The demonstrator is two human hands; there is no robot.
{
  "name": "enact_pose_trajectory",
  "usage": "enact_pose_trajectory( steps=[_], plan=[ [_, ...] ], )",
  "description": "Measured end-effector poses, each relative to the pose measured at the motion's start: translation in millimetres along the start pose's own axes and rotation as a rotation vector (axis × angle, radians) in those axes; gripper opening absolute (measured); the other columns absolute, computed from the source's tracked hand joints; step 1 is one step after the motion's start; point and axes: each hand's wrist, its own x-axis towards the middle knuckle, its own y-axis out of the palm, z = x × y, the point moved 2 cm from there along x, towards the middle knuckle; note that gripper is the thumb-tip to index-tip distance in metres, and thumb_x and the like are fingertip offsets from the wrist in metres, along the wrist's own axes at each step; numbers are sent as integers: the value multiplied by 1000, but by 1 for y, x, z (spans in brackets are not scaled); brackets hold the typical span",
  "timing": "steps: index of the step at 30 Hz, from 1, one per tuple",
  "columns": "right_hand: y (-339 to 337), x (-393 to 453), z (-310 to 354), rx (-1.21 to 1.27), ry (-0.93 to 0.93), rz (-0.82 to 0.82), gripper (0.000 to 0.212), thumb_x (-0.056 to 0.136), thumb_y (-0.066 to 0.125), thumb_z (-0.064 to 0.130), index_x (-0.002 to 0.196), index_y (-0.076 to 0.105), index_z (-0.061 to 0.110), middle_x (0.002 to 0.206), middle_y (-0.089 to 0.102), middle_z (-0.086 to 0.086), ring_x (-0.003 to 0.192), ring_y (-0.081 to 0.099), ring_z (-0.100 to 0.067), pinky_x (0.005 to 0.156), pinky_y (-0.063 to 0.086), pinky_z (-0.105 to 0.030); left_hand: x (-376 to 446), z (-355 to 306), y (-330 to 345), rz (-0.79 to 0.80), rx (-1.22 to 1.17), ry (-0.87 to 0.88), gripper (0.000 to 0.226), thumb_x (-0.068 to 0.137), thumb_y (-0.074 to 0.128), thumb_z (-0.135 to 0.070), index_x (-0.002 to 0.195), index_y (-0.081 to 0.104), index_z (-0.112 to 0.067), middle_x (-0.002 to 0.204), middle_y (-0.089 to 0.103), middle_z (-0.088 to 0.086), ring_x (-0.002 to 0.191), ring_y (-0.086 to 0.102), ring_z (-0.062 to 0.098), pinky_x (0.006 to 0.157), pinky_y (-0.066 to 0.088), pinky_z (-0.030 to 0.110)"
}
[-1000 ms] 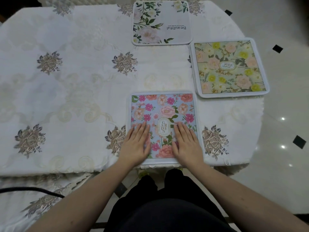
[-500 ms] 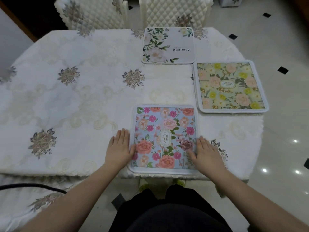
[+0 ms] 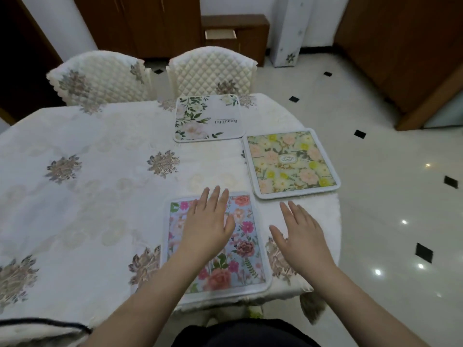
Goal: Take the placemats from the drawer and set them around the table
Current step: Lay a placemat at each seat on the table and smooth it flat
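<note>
Three square placemats lie on the table (image 3: 75, 196). A blue one with pink flowers (image 3: 240, 256) is at the near edge in front of me. One with yellow and peach flowers (image 3: 290, 162) sits at the right edge, and a white one with green leaves (image 3: 208, 118) at the far edge. My left hand (image 3: 208, 224) is open with straight fingers over the blue placemat. My right hand (image 3: 300, 234) is open over the tablecloth just right of that mat; whether either hand touches the surface is unclear. A drawer (image 3: 220, 35) stands open in the wooden cabinet far behind the table.
Two quilted cream chairs (image 3: 102, 78) (image 3: 213, 73) stand at the table's far side. A black cable (image 3: 45, 323) runs over a covered seat at the lower left. Glossy tiled floor (image 3: 388, 196) lies to the right, with wooden cabinets along the walls.
Both hands have left the blue placemat's side edges and shifted right and forward, fingers straight. My view has tilted up, showing the chairs and the open drawer.
</note>
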Motion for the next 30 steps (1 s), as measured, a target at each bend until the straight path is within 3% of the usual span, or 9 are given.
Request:
enact_pose_trajectory(
  steps=[7,13,26,30],
  plan=[
    [-41,-34,-5,35,122,-229,68,100,30,56,157,5,27,166,4,4,152,2,-15,119,-1,-29,24,-60,-19,-18,104,271,62,102,21,-49,159,9,-27,168,1,-1,154,-7,18,124,-5,47],
    [-57,-77,-34,54,357,-349,65,100,37,49,156,19,24,164,17,0,151,11,-19,120,7,-34,29,-111,-26,-23,-1,484,61,102,26,-45,159,13,-26,168,7,-2,154,-2,17,123,-3,43],
    [-66,-188,-85,-7,751,-452,65,100,26,52,158,7,28,166,5,3,152,1,-16,121,5,-35,3,-238,-24,37,-34,892,62,100,27,-45,158,15,-26,167,10,-5,153,-1,14,121,-6,43],
    [-74,-211,-112,-56,815,-486,64,100,26,52,157,12,28,165,11,1,152,7,-19,118,6,-34,-3,-282,-21,51,8,974,62,100,24,-47,158,13,-28,167,10,-6,153,-1,14,122,-3,46]
  ],
)
